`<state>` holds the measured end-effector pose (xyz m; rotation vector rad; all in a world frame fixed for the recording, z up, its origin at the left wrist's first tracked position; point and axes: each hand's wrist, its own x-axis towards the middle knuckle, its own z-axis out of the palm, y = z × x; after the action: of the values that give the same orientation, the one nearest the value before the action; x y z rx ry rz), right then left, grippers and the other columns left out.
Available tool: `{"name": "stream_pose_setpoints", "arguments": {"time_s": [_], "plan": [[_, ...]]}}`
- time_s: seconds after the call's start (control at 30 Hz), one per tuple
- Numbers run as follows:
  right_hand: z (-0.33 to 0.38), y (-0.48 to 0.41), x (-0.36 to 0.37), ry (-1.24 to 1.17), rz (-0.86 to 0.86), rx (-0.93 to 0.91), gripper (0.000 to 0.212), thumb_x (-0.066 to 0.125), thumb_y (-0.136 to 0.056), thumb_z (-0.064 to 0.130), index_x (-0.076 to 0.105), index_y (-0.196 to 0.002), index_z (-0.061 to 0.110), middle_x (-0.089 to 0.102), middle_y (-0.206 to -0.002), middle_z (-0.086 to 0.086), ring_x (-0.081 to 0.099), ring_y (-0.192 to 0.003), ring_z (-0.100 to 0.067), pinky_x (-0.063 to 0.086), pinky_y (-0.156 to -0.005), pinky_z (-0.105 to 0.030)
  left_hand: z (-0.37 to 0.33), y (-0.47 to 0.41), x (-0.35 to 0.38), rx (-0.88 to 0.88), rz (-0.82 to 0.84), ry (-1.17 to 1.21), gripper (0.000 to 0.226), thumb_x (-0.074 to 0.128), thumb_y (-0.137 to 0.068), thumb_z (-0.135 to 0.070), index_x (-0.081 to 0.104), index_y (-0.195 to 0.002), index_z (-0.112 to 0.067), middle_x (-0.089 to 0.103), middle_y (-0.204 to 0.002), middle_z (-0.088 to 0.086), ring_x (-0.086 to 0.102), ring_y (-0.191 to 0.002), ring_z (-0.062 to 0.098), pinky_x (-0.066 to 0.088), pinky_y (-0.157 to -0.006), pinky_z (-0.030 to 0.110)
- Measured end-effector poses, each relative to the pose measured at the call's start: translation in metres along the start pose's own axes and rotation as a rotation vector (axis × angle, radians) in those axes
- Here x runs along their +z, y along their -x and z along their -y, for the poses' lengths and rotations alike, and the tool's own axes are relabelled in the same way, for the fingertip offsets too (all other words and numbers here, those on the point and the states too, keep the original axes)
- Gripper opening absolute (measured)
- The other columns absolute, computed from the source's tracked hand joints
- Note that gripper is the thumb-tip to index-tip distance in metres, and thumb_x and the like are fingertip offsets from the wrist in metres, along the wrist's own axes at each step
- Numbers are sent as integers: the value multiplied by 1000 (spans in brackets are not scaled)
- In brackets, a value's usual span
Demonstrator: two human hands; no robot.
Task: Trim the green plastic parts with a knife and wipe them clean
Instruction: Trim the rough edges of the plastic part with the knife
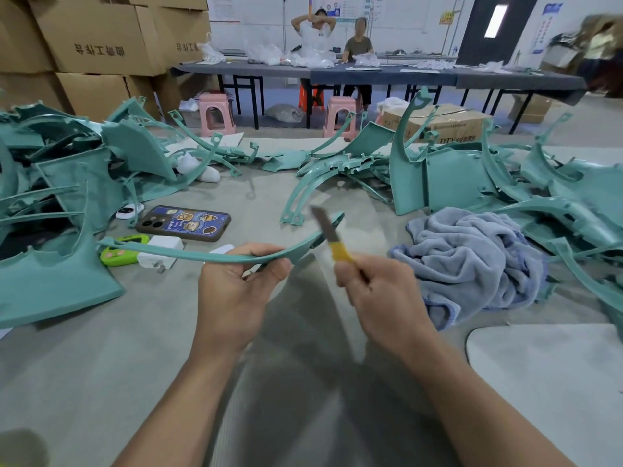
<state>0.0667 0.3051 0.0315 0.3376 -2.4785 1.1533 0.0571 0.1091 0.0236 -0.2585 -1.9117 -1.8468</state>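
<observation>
Table (101,365): grey, fills the lower frame.
Parts (67,183): green heaps at left and right.
Towel (472,264): blue, crumpled, just right of the right hand.
Strip (209,256): curved, green, at centre, above the left hand.
Left hand (232,298): pinches the strip.
Right hand (381,298): grips the knife's yellow handle.
Knife (332,235): blurred blade at the strip's right end; contact unclear.

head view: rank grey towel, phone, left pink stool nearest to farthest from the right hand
From the right hand:
1. grey towel, just to its right.
2. phone, left across the table.
3. left pink stool, on the floor beyond the table.
</observation>
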Motion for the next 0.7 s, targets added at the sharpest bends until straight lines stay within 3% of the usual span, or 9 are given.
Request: {"name": "stream_pose_setpoints", "arguments": {"time_s": [0.1, 0.2, 0.27, 0.33, 0.4, 0.5, 0.6, 0.7], "plan": [[3, -1, 13, 132, 88, -55, 41, 48, -99, 46, 43, -66, 22, 50, -57, 4, 46, -57, -14, 28, -51, -27, -1, 0, 2, -8, 10, -5, 19, 78, -78, -17, 79, -85, -34, 76, -81, -1, 69, -71, 9, 54, -65, 17], [-1, -10, 13, 257, -84, 180, 45, 48, -102, 38, 47, -63, 16, 53, -57, -1, 52, -64, -27, 31, -57, -39, -1, -2, 1, -55, -28, 55, 17, 78, -75, -21, 79, -84, -34, 76, -83, 2, 71, -73, 14, 56, -66, 22], [-7, -12, 8, 187, -188, 285, 44, 49, -100, 34, 56, -65, 8, 57, -57, -6, 54, -64, -29, 38, -60, -42, 0, -3, -1, -64, -31, 44, 16, 78, -75, -21, 78, -84, -33, 76, -81, 1, 71, -73, 16, 58, -68, 25], [-8, -9, 2, 58, -191, 196, 43, 51, -98, 34, 56, -64, 9, 55, -55, -5, 49, -54, -19, 41, -59, -42, 0, -2, -1, -42, -13, 14, 16, 77, -76, -20, 78, -84, -34, 76, -80, -1, 70, -73, 15, 57, -68, 25], [0, -2, 1, -12, -64, 40, 43, 51, -97, 41, 53, -66, 11, 53, -58, -3, 43, -50, -13, 38, -53, -36, -1, 0, 1, -7, 22, -17, 19, 76, -78, -19, 77, -85, -36, 75, -81, -5, 70, -74, 9, 56, -68, 20], [5, -1, 9, 69, 38, -20, 45, 50, -99, 44, 51, -68, 11, 51, -55, 1, 47, -53, -13, 35, -54, -37, -2, 1, 3, 29, 58, -56, 20, 75, -80, -16, 77, -87, -35, 75, -82, -7, 70, -76, 7, 55, -69, 17], [-6, -14, 2, 186, -133, 241, 45, 53, -99, 35, 54, -64, 6, 54, -55, -5, 52, -62, -28, 29, -56, -41, -1, 1, 1, -14, 35, -10, 21, 76, -80, -14, 78, -86, -34, 75, -81, -5, 70, -76, 10, 56, -71, 20], [-21, -17, -8, 31, -251, 413, 42, 54, -96, 27, 58, -61, 5, 56, -53, -6, 53, -59, -24, 35, -56, -37, -1, 0, 0, -31, 35, 12, 14, 74, -80, -16, 74, -87, -28, 73, -81, -1, 69, -80, 17, 56, -75, 23]]}}
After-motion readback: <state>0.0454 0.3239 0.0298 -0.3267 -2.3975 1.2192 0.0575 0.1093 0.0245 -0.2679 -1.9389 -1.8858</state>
